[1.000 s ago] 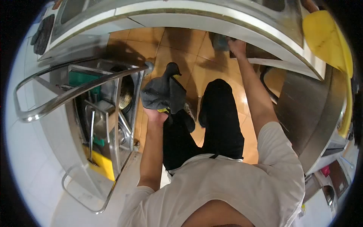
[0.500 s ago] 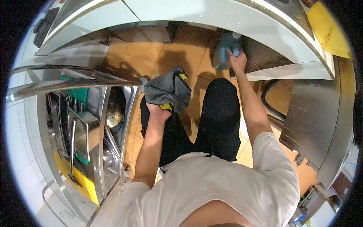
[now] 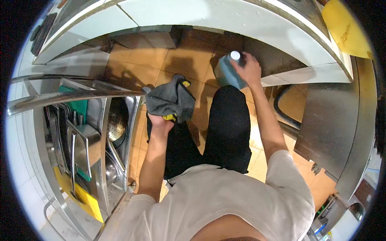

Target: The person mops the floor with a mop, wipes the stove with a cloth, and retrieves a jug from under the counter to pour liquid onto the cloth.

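The right hand (image 3: pixel 250 69) has its grip pinching the blue-grey plastic bottle with a white cap (image 3: pixel 229 72) just under the white-edged surface (image 3: pixel 225 20). The left hand (image 3: pixel 160 120) clutches a dark grey cloth with yellow trim (image 3: pixel 169 98) left of the bottle. Best lifted upright, clear of the edge.

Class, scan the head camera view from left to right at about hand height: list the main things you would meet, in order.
Metal rack of pans → left hand holding a grey cloth → blue bottle → right hand gripping it → steel panel.
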{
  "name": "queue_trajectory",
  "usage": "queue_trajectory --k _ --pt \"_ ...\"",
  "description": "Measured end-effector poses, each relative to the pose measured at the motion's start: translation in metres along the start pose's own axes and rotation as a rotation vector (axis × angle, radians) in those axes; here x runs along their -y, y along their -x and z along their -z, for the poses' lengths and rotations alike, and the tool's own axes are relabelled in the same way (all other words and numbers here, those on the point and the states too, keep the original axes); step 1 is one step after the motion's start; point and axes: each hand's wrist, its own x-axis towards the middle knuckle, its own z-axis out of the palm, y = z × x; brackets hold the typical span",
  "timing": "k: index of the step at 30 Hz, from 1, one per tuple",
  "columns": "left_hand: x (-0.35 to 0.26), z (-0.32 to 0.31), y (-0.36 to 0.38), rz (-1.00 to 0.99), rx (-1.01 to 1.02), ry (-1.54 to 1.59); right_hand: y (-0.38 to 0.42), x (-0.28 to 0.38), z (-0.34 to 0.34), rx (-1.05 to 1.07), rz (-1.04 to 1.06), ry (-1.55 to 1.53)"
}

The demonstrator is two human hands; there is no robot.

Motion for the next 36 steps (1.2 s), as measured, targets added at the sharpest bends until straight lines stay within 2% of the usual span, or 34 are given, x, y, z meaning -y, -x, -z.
queue_trajectory --k 2,3,7,11,13,16,17,19,20,22,25,28,31,33,34,36 --pt "0.008 0.009 -0.008 0.017 -0.012 0.007 -0.018 0.014 -0.004 0.213 -0.087 0.16" --pt "0.012 0.008 -0.011 0.133 -0.155 0.057 -0.02 0.015 -0.01 0.165 -0.005 0.192" --pt "0.018 -0.024 -0.009 0.124 -0.038 0.035 -0.021 0.0 -0.031 0.1 0.077 0.182" --pt "0.025 -0.039 -0.011 0.221 -0.054 0.095 -0.024 -0.006 -0.03 0.213 0.197 0.151" --pt "0.028 -0.041 -0.012 0.217 0.005 0.1 -0.024 -0.01 -0.031 0.242 0.276 0.17" --pt "0.027 -0.047 -0.011 0.223 0.001 0.102 -0.023 -0.021 -0.018 0.203 0.645 0.162" --pt "0.026 -0.051 -0.012 0.22 -0.014 0.108 -0.023 -0.009 -0.005 0.226 0.486 0.194" --pt "0.026 -0.047 -0.017 0.22 0.115 0.193 -0.02 0.018 0.015 0.277 0.174 0.25" --pt "0.027 -0.045 -0.017 0.219 0.177 0.234 -0.026 0.021 0.015 0.392 0.124 0.291" --pt "0.024 -0.047 -0.014 0.275 0.159 0.257 -0.042 0.024 0.012 0.612 0.014 0.368" --pt "0.019 -0.051 -0.014 0.292 0.141 0.242 -0.044 0.019 0.007 0.578 0.26 0.322" --pt "0.022 -0.046 -0.015 0.262 0.103 0.227 -0.05 0.015 -0.004 0.569 0.199 0.479" --pt "0.017 -0.044 -0.015 0.228 0.134 0.23 -0.05 0.014 0.006 0.603 0.347 0.409" --pt "0.015 -0.041 -0.015 0.199 0.179 0.226 -0.046 0.019 0.022 0.467 0.517 0.282" --pt "0.016 -0.036 -0.015 0.222 0.12 0.239 -0.04 0.022 0.033 0.402 0.598 0.221" --pt "0.015 -0.029 -0.019 0.265 0.011 0.26 -0.027 0.058 0.071 0.454 0.662 0.055"
